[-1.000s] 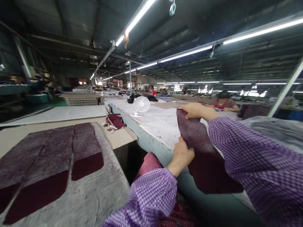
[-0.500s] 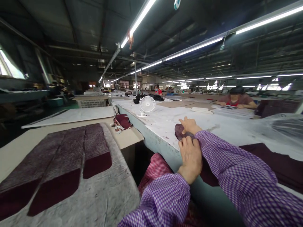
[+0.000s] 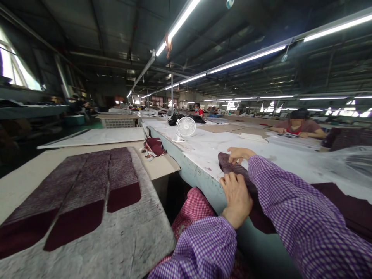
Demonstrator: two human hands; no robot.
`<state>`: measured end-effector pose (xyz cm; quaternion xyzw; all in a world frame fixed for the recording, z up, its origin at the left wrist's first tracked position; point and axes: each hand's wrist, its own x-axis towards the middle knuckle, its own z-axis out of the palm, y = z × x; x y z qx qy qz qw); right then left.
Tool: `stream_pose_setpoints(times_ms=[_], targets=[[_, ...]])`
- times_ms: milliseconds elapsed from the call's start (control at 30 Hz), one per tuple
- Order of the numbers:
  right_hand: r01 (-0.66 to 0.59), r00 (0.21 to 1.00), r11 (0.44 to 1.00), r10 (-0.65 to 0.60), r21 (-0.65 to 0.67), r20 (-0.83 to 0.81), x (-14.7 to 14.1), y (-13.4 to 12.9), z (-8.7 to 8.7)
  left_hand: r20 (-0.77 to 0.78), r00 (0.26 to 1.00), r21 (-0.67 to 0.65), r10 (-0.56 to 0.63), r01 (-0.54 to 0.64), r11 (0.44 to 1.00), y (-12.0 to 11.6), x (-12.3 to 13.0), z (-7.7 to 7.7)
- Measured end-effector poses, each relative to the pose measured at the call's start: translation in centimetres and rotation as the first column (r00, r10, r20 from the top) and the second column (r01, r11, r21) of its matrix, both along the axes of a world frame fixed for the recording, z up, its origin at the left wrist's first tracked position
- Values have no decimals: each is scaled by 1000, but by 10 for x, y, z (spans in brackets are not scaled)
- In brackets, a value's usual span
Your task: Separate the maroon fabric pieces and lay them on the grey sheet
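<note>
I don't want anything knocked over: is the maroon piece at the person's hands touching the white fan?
Apart. The head view shows white table covering between the maroon piece and the white fan.

A single view looks forward and slightly down from the wearer's head; left hand (image 3: 236, 198) and right hand (image 3: 243, 153) are close, toward four o'clock; a grey board (image 3: 139, 228) is near, at eight.
</note>
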<state>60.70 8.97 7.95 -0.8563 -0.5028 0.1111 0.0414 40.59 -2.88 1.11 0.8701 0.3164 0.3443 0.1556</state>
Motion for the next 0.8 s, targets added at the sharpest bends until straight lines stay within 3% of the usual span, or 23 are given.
stream_pose_setpoints(times_ms=[133,333,433,633,800], targets=[[35,999,995,-35,94,4,4,-3,2,-7,1000,-13,7,-7,1000,0,0,0],[49,968,950,-120,307,219,14,-12,1,8,999,-11,40,-40,999,1,3,-2],[-3,972,936,-81,353,221,21,-18,6,18,999,-20,37,-37,999,1,4,-4],[-118,981,921,49,372,189,27,-37,33,21,999,-49,38,-37,998,1,2,-4],[-79,976,933,1,352,216,25,-35,55,31,998,-51,51,-49,998,2,3,-5]])
